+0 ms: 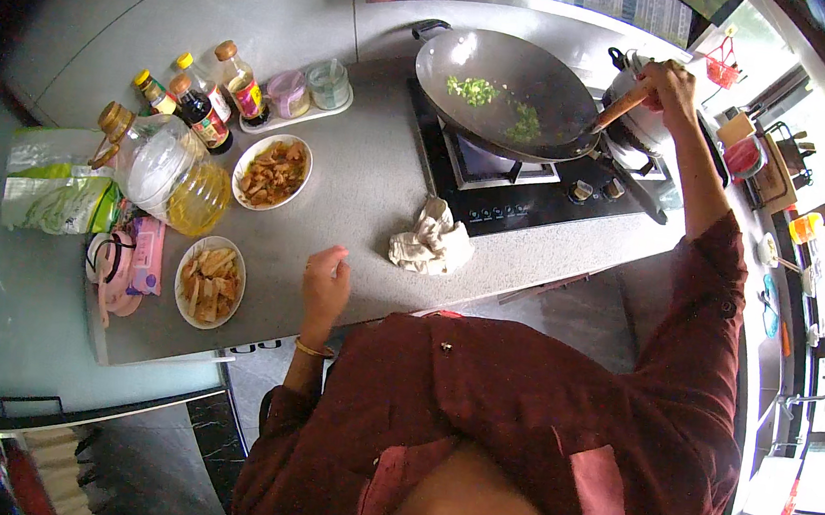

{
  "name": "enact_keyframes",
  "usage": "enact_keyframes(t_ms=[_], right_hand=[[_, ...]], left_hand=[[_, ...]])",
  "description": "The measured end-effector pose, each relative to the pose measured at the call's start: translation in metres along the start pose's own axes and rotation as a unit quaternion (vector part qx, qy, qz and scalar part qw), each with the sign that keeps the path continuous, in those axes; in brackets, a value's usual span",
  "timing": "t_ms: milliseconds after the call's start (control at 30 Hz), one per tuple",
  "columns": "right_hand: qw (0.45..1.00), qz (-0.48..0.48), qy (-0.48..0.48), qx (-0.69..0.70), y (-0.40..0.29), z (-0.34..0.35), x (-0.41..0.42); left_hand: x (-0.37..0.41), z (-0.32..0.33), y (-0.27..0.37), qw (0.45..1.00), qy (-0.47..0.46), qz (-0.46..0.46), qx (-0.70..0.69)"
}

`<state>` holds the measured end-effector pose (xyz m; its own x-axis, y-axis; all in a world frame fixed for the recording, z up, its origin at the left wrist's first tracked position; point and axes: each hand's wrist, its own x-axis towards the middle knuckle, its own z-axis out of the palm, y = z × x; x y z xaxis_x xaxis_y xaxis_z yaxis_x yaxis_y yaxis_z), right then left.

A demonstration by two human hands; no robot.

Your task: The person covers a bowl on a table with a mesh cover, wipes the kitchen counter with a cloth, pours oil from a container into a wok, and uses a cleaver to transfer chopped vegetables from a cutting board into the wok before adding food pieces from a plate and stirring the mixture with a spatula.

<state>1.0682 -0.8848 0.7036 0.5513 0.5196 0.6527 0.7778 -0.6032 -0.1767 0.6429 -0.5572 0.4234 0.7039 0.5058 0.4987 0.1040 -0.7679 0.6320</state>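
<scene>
My right hand (670, 92) grips the wooden handle (622, 109) of a cooking utensil that reaches into the wok at its right rim; its working end is hard to make out. The dark wok (508, 64) sits tilted on the gas hob (485, 216). Inside it lie two patches of chopped green scallion (473, 91). My left hand (325, 286) hovers near the counter's front edge, fingers curled in and holding nothing visible. Closest to it are a crumpled beige cloth (432, 241) and a white bowl of sliced pale food (211, 283).
Behind stands a bowl of cut meat (272, 171). To the left are a large oil jug (172, 172), several sauce bottles (201, 115) and two seasoning jars (327, 84). A metal kettle (634, 122) stands right of the wok. The wok's black handle (631, 190) juts over the hob's front.
</scene>
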Motion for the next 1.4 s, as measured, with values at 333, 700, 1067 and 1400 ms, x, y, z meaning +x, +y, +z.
enact_keyframes(t_ms=[333, 700, 1067, 1400], right_hand=[[0.822, 0.285, 0.157, 0.468, -0.046, 0.097, 0.002], [0.956, 0.06, 0.048, 0.283, -0.002, 0.036, -0.01], [0.969, 0.157, -0.005, 0.192, -0.028, 0.052, -0.024], [0.848, 0.29, 0.046, 0.441, -0.032, 0.103, -0.014]], left_hand=[[0.011, 0.064, 0.041, 0.981, -0.158, 0.096, -0.065], [0.036, 0.117, 0.087, 0.985, -0.167, 0.048, -0.008], [0.019, 0.105, 0.09, 0.987, -0.07, 0.141, 0.002], [0.003, 0.066, 0.071, 0.998, -0.039, 0.055, 0.019]])
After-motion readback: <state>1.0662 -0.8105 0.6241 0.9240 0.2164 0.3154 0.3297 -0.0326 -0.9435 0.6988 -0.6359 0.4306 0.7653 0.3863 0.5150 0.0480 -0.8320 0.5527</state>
